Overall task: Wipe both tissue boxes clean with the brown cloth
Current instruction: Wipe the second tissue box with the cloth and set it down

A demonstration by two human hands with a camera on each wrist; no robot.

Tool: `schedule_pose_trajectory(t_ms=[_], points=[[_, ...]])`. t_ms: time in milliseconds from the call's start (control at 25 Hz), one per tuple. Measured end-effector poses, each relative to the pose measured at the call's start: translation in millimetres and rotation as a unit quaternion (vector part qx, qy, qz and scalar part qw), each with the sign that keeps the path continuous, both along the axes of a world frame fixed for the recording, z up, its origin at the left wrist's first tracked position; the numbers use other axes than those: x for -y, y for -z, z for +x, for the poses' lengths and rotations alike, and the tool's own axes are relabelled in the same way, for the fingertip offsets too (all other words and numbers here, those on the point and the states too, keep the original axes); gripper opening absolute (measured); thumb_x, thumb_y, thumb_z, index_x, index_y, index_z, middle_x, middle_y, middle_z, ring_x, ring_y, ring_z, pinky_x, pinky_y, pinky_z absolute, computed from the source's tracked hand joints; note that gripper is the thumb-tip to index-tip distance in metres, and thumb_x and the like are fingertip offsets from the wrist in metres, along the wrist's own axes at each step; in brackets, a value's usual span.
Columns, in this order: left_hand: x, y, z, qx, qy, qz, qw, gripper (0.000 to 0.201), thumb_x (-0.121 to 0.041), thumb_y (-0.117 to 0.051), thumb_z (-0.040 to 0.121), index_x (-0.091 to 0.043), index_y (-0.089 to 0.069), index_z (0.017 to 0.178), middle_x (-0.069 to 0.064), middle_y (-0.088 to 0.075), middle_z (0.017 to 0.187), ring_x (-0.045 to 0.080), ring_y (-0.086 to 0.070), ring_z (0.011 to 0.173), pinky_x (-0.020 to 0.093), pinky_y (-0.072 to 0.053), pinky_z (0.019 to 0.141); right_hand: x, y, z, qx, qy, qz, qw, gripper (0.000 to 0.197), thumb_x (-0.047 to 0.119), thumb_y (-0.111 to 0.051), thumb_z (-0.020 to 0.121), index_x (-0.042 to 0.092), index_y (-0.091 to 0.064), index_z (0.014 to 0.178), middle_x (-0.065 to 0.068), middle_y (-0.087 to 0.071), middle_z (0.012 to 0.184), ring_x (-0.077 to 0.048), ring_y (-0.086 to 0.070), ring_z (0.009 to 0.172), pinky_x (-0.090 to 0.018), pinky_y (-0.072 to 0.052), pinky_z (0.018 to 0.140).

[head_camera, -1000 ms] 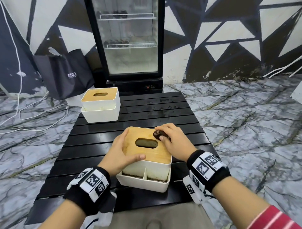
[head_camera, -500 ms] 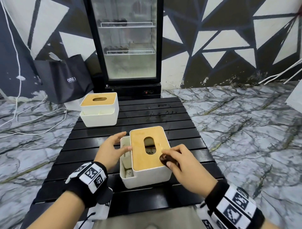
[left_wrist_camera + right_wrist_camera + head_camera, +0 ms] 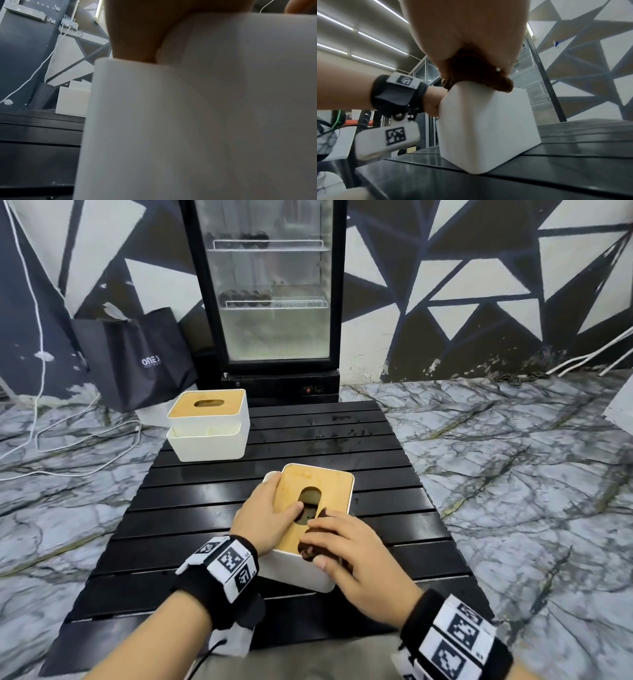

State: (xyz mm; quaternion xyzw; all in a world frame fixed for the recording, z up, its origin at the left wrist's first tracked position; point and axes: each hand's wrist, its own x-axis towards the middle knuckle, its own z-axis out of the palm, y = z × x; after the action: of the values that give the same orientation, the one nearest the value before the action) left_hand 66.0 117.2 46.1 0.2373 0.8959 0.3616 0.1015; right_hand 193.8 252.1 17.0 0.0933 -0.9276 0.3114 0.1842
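Note:
The near tissue box (image 3: 318, 484), white with a wooden slotted lid, stands on the black slatted table (image 3: 191, 508), its slot running away from me. My left hand (image 3: 270, 515) grips its left side, thumb lying on the lid beside the slot. My right hand (image 3: 342, 546) holds the bunched brown cloth (image 3: 308, 551) and presses it on the lid's near edge; the right wrist view shows the cloth (image 3: 479, 75) on the box's top corner (image 3: 488, 121). The box's white wall (image 3: 188, 121) fills the left wrist view. The second tissue box (image 3: 209, 422) stands at the table's far left, untouched.
A glass-door fridge (image 3: 274, 302) stands behind the table, and a black bag (image 3: 137, 357) leans to its left. White cables (image 3: 68, 446) lie on the marble floor at the left. The table's right half and far end are bare slats.
The near box was turned a quarter turn, so its slot now points away. My right hand brought the cloth from the lid's far right corner to its near edge. My left hand shifted onto the lid.

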Motion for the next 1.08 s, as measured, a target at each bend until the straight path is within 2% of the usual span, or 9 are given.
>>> schedule_pose_trajectory(t_ms=[120,240,360,440,560,640,720,800,1080], points=[[1.1,2.3,-4.2,0.008,0.002,0.015,1.0,0.076,-0.05,-0.049,0.068,-0.022,-0.038,0.138,-0.006,-0.047,0.125,0.019,-0.046,0.12,0.035,-0.037,0.101,-1.3,1.2,-7.1,-0.005,0.002,0.0,1.0,0.029,0.038,-0.041,0.09,0.035,-0.055,0.115,0.015,-0.054,0.121,-0.003,-0.042,0.118,-0.035,-0.033,0.1],[2.0,8.0,-7.9,0.008,-0.001,0.016,1.0,0.071,-0.044,-0.06,0.083,-0.022,-0.031,0.144,0.001,-0.043,0.14,0.018,-0.042,0.127,0.031,-0.033,0.104,-20.2,0.9,-26.8,0.008,0.032,-0.018,0.999,0.032,0.042,-0.039,0.087,0.039,-0.054,0.115,0.018,-0.054,0.12,-0.001,-0.042,0.117,-0.044,-0.031,0.102],[1.5,12.1,-9.7,-0.003,-0.001,0.022,1.0,0.066,-0.033,-0.062,0.087,-0.023,-0.03,0.144,0.0,-0.043,0.14,0.017,-0.042,0.126,0.029,-0.033,0.102,-40.2,0.8,-50.5,0.015,0.075,-0.032,0.997,0.034,0.044,-0.038,0.085,0.039,-0.055,0.114,0.019,-0.054,0.118,-0.002,-0.043,0.117,-0.05,-0.032,0.101],[1.2,13.5,-10.2,-0.004,-0.003,0.029,1.0,0.066,-0.033,-0.062,0.087,-0.024,-0.03,0.144,-0.001,-0.043,0.139,0.017,-0.043,0.124,0.031,-0.034,0.103,-43.5,-0.5,-58.5,0.014,0.092,-0.044,0.995,0.032,0.039,-0.042,0.086,0.036,-0.057,0.114,0.017,-0.054,0.118,-0.003,-0.042,0.117,-0.049,-0.032,0.102],[0.5,15.6,-10.1,0.0,-0.007,0.041,0.999,0.066,-0.038,-0.062,0.086,-0.024,-0.031,0.144,-0.001,-0.043,0.139,0.016,-0.043,0.126,0.035,-0.034,0.107,-30.8,0.2,-46.7,-0.014,0.075,-0.071,0.995,0.032,0.035,-0.046,0.086,0.029,-0.06,0.114,0.011,-0.056,0.117,-0.002,-0.043,0.113,-0.04,-0.037,0.101],[0.3,15.4,-9.6,-0.002,-0.008,0.042,0.999,0.071,-0.046,-0.058,0.082,-0.025,-0.032,0.143,-0.002,-0.043,0.141,0.016,-0.043,0.127,0.037,-0.032,0.109,-15.5,4.7,-28.7,-0.02,0.036,-0.063,0.997,0.031,0.036,-0.045,0.087,0.032,-0.059,0.114,0.012,-0.056,0.119,-0.005,-0.043,0.117,-0.036,-0.035,0.102],[0.1,14.2,-9.0,-0.005,-0.009,0.04,0.999,0.067,-0.042,-0.06,0.085,-0.025,-0.032,0.143,-0.003,-0.044,0.14,0.016,-0.044,0.125,0.037,-0.033,0.108,-6.1,7.9,-13.9,-0.008,0.001,-0.044,0.999,0.029,0.037,-0.044,0.089,0.035,-0.056,0.115,0.017,-0.053,0.122,-0.004,-0.04,0.122,-0.034,-0.03,0.104],[0.4,13.9,-8.5,-0.007,-0.009,0.036,0.999,0.064,-0.034,-0.062,0.087,-0.025,-0.031,0.143,-0.002,-0.044,0.139,0.016,-0.044,0.124,0.035,-0.035,0.106,-7.6,6.3,-11.7,0.012,-0.012,-0.021,1.0,0.029,0.039,-0.041,0.09,0.039,-0.053,0.117,0.021,-0.051,0.123,-0.001,-0.039,0.123,-0.038,-0.028,0.105],[0.9,15.0,-9.4,-0.002,-0.013,0.036,0.999,0.069,-0.033,-0.063,0.086,-0.025,-0.028,0.145,-0.003,-0.041,0.144,0.016,-0.042,0.129,0.035,-0.034,0.107,-41.0,0.7,-55.2,0.011,0.043,-0.027,0.999,0.032,0.042,-0.039,0.086,0.038,-0.056,0.113,0.019,-0.054,0.116,0.0,-0.043,0.113,-0.045,-0.033,0.1]])
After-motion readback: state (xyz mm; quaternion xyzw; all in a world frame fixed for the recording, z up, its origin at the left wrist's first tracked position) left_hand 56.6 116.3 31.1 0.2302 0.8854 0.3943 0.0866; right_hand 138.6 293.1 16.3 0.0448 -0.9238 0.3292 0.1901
